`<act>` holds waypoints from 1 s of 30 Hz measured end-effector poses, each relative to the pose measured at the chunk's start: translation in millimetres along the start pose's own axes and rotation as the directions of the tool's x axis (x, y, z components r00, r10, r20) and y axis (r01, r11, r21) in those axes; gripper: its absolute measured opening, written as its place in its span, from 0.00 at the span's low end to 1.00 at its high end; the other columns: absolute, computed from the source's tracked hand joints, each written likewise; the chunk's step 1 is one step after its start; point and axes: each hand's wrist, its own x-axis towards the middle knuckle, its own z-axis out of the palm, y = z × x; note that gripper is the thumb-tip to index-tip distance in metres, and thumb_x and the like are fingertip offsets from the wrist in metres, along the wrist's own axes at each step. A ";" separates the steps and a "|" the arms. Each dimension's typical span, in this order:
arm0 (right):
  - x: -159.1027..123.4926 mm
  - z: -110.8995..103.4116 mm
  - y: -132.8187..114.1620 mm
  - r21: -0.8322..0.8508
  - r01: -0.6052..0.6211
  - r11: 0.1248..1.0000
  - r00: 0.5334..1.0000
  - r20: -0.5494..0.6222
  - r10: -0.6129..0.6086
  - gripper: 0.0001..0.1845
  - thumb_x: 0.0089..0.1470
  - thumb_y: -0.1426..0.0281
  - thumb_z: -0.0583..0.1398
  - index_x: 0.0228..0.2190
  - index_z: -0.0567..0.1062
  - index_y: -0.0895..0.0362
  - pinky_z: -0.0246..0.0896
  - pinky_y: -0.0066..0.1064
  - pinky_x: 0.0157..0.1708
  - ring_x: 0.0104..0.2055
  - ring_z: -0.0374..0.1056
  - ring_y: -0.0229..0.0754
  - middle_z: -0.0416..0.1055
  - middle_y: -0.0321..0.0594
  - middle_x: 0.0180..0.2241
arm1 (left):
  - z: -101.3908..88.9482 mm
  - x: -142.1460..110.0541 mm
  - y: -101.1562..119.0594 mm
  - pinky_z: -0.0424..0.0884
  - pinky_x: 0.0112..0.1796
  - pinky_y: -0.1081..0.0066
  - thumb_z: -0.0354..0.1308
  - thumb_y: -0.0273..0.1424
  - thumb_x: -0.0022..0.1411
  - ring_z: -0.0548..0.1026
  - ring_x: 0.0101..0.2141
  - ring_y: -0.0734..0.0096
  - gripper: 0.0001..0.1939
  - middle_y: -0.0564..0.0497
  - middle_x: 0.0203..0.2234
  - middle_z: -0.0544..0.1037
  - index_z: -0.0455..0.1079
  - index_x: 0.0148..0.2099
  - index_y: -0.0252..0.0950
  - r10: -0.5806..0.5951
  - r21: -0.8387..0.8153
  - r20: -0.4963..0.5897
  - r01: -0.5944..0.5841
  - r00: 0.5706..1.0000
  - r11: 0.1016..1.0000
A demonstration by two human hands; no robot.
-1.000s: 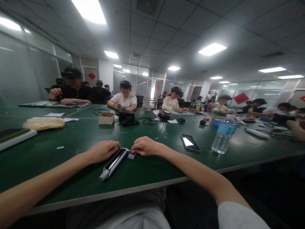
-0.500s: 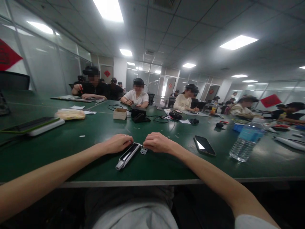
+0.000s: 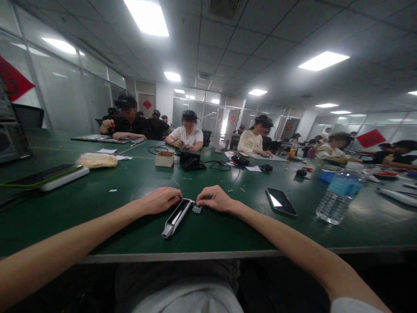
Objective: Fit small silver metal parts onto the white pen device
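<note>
A long narrow silver-and-black device lies slanted on the green table in front of me. My left hand rests closed over its far end, fingers curled on it. My right hand is closed in a pinch at a small silver metal piece that sits at the device's far end. Whether that piece is joined to the device I cannot tell.
A dark phone and a clear water bottle are to the right. A flat green-edged tablet, a wrapped bag, a small cardboard box and a black unit with cables lie further out. Several people sit along the far side.
The view swung left and then steadied. Both hands have stayed on the device and the small metal piece, with only slight shifts of the fingers.
</note>
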 end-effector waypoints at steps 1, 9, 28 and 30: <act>0.1 1.3 1.1 0.039 -0.038 0.999 0.999 -0.005 0.038 0.07 0.51 0.67 0.65 0.29 0.80 0.59 0.62 0.26 0.35 0.32 0.70 0.37 0.76 0.39 0.29 | 0.0 -0.5 -0.1 0.65 0.37 0.72 0.43 0.31 0.66 0.74 0.36 0.67 0.14 0.49 0.36 0.77 0.69 0.43 0.37 -0.014 -0.001 0.001 0.014 1.000 1.000; 1.8 2.8 6.2 0.167 -0.191 0.967 0.981 0.073 0.181 0.13 0.49 0.61 0.65 0.30 0.81 0.58 0.64 0.27 0.34 0.32 0.71 0.39 0.77 0.39 0.30 | -1.1 -4.1 0.4 0.65 0.37 0.71 0.44 0.31 0.67 0.73 0.36 0.67 0.13 0.48 0.36 0.76 0.69 0.44 0.38 -0.038 -0.024 0.000 0.038 0.999 0.999; 2.1 1.1 5.0 -0.051 0.011 0.999 0.998 0.059 -0.008 0.12 0.54 0.63 0.62 0.33 0.81 0.57 0.63 0.25 0.34 0.32 0.71 0.37 0.77 0.40 0.30 | -15.8 -7.0 35.5 0.64 0.29 0.68 0.44 0.57 0.59 0.74 0.33 0.58 0.30 0.44 0.34 0.77 0.71 0.40 0.36 -0.270 -0.013 0.018 0.271 0.963 0.963; 2.2 2.5 4.6 -0.060 0.003 0.998 0.999 0.044 -0.001 0.11 0.54 0.63 0.62 0.33 0.81 0.57 0.63 0.25 0.33 0.31 0.71 0.37 0.77 0.40 0.30 | -16.6 -7.6 39.8 0.63 0.28 0.68 0.45 0.59 0.57 0.74 0.33 0.57 0.32 0.43 0.34 0.77 0.71 0.40 0.36 -0.294 0.007 0.031 0.294 0.955 0.956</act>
